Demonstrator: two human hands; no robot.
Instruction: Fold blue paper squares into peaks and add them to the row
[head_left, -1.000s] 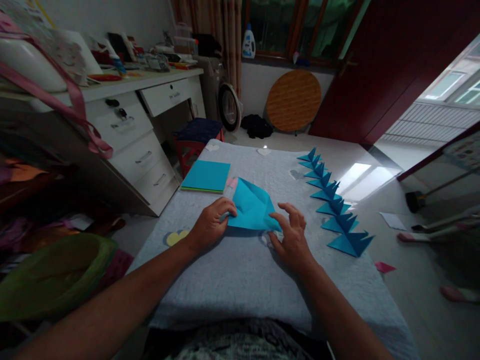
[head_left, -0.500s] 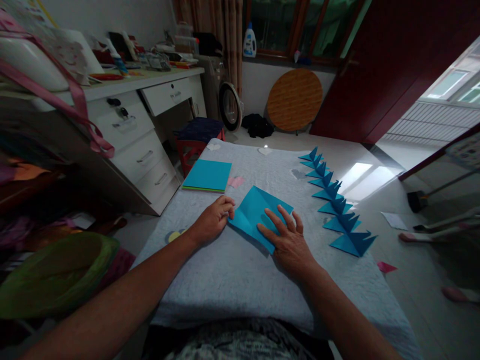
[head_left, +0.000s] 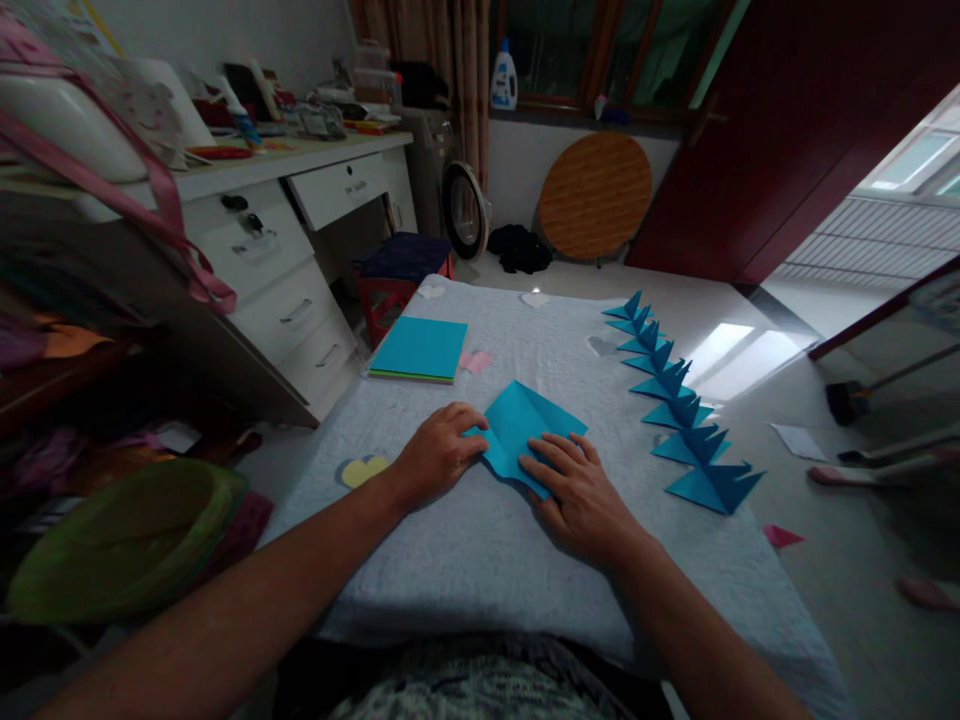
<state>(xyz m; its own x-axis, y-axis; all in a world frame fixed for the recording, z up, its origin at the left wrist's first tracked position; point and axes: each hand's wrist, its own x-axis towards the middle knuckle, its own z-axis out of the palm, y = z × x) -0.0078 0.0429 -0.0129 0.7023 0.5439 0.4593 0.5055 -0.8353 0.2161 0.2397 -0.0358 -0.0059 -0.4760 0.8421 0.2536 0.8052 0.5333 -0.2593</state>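
A creased blue sheet of origami paper (head_left: 512, 425) lies on the cloth in front of me, its near edge slightly curled. At its left corner my left hand (head_left: 446, 447) is closed, pinching the paper between thumb and fingers. My right hand (head_left: 577, 490) grips the near right part, fingers on top and thumb at the near corner. Beyond the left hand sits a neat stack of square paper (head_left: 420, 347), blue on top with a green edge below. Along the right side stands a row of several folded blue paper pieces (head_left: 709, 487) with pointed tips.
A grey cloth (head_left: 450, 580) with heart patches covers the table. To the left are a white drawer desk (head_left: 281, 310) and a green-lined bin (head_left: 124, 540). A stool (head_left: 405, 258) stands past the far left corner. A pink paper scrap (head_left: 784, 537) is at the right.
My right hand's fingers have drawn closer together, with the thumb now at the paper's near corner. The left hand grips further over the left corner. The near edge has curled.
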